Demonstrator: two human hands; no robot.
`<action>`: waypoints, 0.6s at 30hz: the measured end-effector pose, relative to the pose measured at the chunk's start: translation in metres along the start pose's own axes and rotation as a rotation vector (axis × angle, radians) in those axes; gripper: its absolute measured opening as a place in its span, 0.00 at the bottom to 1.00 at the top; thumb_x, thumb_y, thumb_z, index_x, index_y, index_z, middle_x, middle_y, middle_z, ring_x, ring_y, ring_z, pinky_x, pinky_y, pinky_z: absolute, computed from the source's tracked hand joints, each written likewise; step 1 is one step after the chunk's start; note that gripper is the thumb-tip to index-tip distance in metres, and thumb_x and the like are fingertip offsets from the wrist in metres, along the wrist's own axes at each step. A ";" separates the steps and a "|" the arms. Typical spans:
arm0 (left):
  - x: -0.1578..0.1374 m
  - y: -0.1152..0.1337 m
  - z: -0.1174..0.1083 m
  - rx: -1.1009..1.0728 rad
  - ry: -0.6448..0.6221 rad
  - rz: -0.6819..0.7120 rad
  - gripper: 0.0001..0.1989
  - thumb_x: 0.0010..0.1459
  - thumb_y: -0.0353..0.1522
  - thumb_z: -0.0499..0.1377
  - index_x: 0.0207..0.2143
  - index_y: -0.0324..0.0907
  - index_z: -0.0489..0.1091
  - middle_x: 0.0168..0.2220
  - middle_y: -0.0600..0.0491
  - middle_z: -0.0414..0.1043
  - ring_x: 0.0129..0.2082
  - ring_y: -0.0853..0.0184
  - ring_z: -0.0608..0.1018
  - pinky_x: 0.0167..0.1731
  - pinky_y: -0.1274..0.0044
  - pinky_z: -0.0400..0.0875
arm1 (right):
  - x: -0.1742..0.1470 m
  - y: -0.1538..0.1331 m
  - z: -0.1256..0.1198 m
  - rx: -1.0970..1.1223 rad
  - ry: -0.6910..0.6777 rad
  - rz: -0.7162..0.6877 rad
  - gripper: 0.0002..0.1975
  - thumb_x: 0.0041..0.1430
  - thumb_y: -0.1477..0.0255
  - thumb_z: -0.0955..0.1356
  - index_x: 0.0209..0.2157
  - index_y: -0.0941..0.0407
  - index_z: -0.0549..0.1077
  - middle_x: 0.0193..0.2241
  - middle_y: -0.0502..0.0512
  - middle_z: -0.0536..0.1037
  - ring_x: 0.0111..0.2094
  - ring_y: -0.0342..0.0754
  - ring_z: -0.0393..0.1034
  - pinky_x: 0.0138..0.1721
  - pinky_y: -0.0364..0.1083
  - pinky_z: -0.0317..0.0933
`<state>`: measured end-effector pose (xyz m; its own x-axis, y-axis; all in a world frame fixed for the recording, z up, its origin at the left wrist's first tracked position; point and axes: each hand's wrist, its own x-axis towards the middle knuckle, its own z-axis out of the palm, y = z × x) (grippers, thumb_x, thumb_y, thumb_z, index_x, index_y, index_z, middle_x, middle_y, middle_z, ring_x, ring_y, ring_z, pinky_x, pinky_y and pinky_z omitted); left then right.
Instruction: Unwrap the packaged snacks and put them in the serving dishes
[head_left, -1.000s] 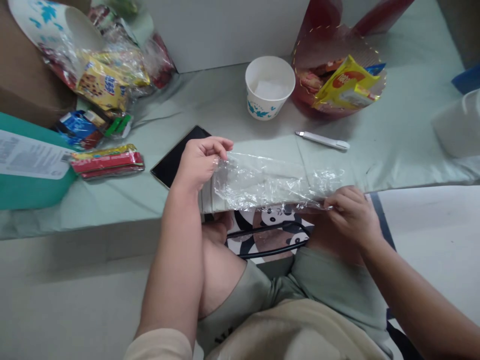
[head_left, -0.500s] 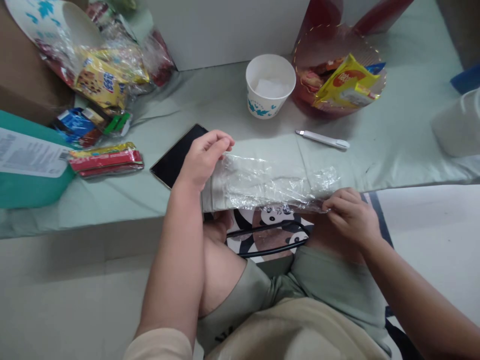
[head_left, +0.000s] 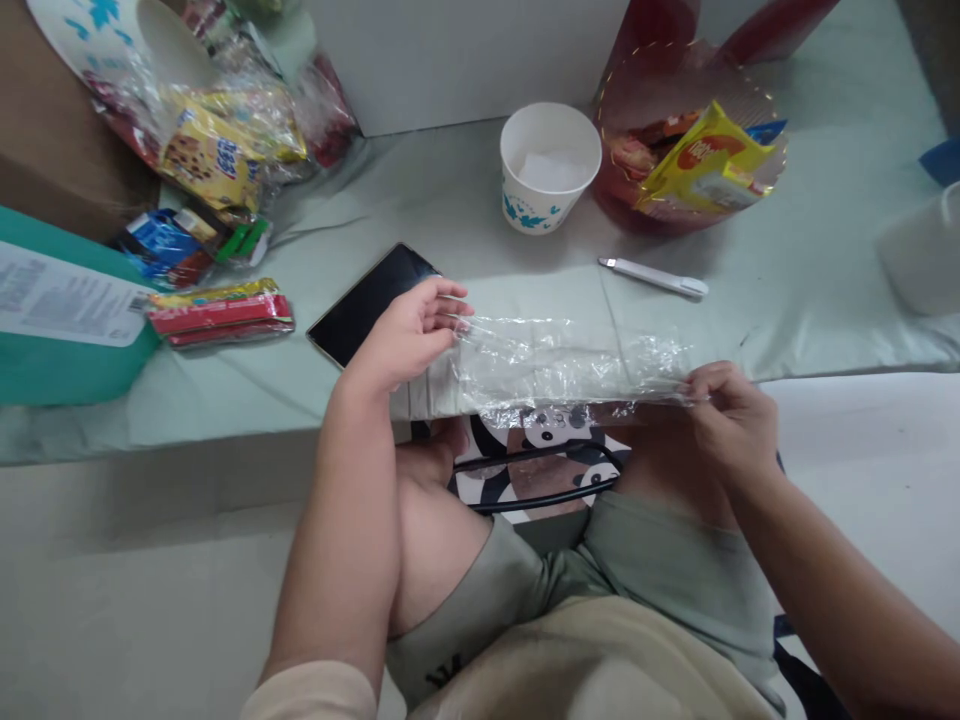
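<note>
A clear, crinkled plastic bag stretches between my two hands along the table's front edge, and its lower side hangs over that edge. My left hand is at the bag's left end, thumb below and fingers curled with small gaps between them; the film runs to the fingertips. At the other end, my right hand pinches the bag's right corner between thumb and fingers. A black phone lies partly behind my left hand. Beyond the bag rests a white box cutter.
A white paper cup with something white inside stands beside a red translucent bowl of snack packets. Packaged snacks heap at the left, near red wrapped bars and a teal package. Another white cup stands far right.
My right hand has moved right and slightly up, drawing the bag's corner with it. My left hand's fingers have spread somewhat, and its thumb has dropped lower.
</note>
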<state>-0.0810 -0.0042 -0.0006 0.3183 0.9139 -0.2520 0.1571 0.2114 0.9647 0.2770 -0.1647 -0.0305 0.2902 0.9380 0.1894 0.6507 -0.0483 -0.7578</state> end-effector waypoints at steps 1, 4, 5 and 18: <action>-0.001 -0.001 0.000 0.022 -0.009 0.013 0.23 0.44 0.20 0.63 0.45 0.42 0.72 0.42 0.49 0.80 0.37 0.67 0.80 0.41 0.73 0.76 | 0.002 0.000 0.001 0.026 0.016 0.021 0.06 0.52 0.75 0.68 0.24 0.52 0.67 0.28 0.49 0.73 0.32 0.46 0.70 0.35 0.47 0.63; -0.001 -0.001 0.003 0.076 -0.004 0.037 0.21 0.45 0.23 0.67 0.43 0.42 0.72 0.37 0.51 0.79 0.34 0.68 0.79 0.39 0.74 0.77 | 0.006 -0.001 0.002 0.083 0.058 0.073 0.07 0.49 0.73 0.69 0.23 0.52 0.66 0.27 0.50 0.72 0.30 0.47 0.69 0.33 0.47 0.62; 0.001 -0.001 0.004 0.091 0.006 0.048 0.19 0.46 0.23 0.67 0.42 0.41 0.73 0.35 0.52 0.78 0.34 0.68 0.79 0.38 0.75 0.77 | 0.006 -0.002 0.001 0.091 0.065 0.079 0.08 0.49 0.72 0.70 0.22 0.52 0.66 0.26 0.50 0.72 0.30 0.47 0.69 0.32 0.47 0.61; 0.025 -0.013 0.010 0.163 0.303 0.285 0.09 0.51 0.23 0.60 0.34 0.43 0.72 0.34 0.55 0.74 0.30 0.73 0.75 0.29 0.81 0.68 | -0.010 0.002 -0.008 -0.145 -0.032 -0.049 0.05 0.53 0.72 0.69 0.25 0.51 0.75 0.31 0.53 0.74 0.34 0.49 0.71 0.36 0.49 0.64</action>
<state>-0.0660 0.0123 -0.0205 0.0855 0.9931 0.0796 0.2558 -0.0991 0.9616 0.2809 -0.1769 -0.0288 0.2346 0.9509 0.2021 0.7586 -0.0491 -0.6497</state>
